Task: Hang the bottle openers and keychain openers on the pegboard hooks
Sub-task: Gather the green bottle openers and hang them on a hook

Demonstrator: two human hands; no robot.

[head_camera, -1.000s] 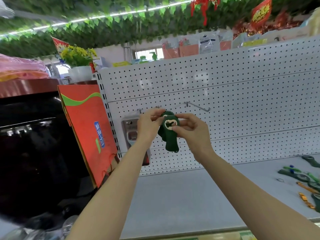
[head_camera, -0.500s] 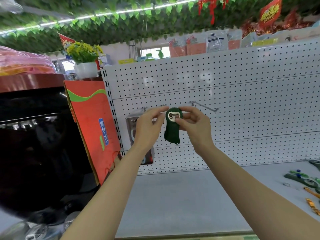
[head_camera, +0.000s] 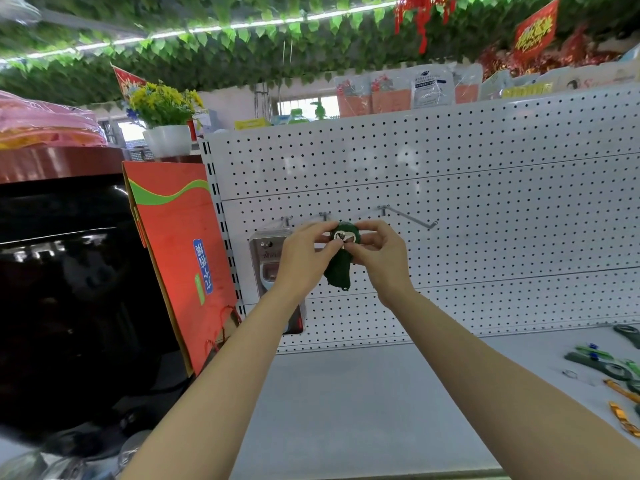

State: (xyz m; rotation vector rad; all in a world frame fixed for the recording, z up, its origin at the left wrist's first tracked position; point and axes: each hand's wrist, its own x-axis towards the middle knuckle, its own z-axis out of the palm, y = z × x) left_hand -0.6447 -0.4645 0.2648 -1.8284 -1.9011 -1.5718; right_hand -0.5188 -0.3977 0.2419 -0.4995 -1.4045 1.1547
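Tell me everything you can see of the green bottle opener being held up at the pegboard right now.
The green bottle opener is dark green and rounded, wider at the top and tapering downward, with a silvery metal opening set into its head. It hangs roughly upright with the head up, in front of the white pegboard, at the level of the middle hook. The left hand and the right hand both pinch its head from either side. Whether the hook has entered the opening cannot be told.
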